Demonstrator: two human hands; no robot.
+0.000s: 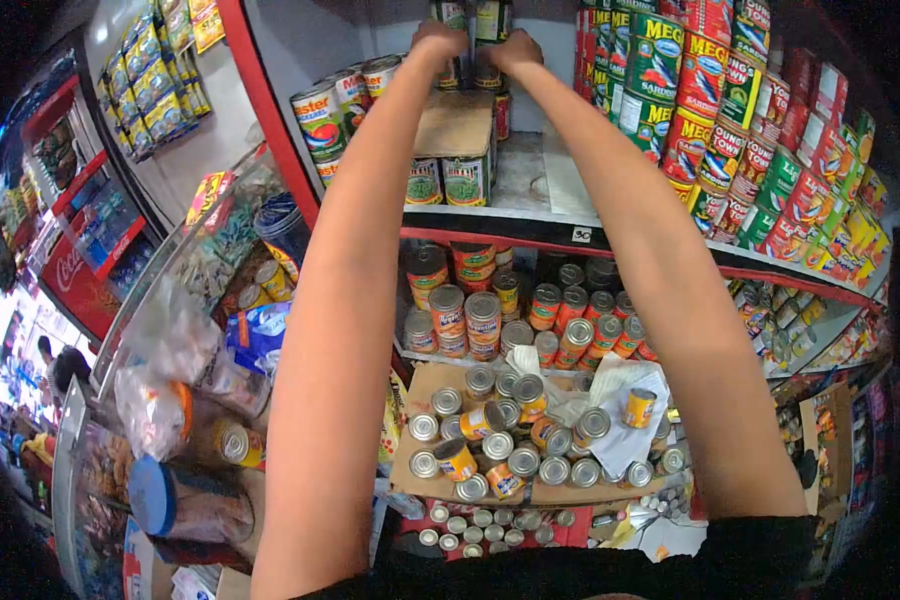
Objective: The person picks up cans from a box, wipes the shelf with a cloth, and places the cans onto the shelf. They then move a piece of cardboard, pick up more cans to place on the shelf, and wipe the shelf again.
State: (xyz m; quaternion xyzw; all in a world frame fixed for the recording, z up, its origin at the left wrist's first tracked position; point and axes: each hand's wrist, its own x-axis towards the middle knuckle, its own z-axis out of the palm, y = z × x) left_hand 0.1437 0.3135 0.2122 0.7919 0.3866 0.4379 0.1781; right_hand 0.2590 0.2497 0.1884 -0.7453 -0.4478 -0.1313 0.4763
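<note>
Cans (487, 78) at top centre, with left hand (440, 40) and right hand (515, 50) each curled shut over one. Cardboard box (455, 125) sits just below; sardine tins (670, 90) crowd the right.

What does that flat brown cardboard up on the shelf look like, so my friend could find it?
Look at the upper shelf with the red front edge, just below where the left hand and right hand reach. The cardboard sheet lies flat on top of the green-labelled cans. It is the only plain brown thing on that shelf, among bright labels.
</note>
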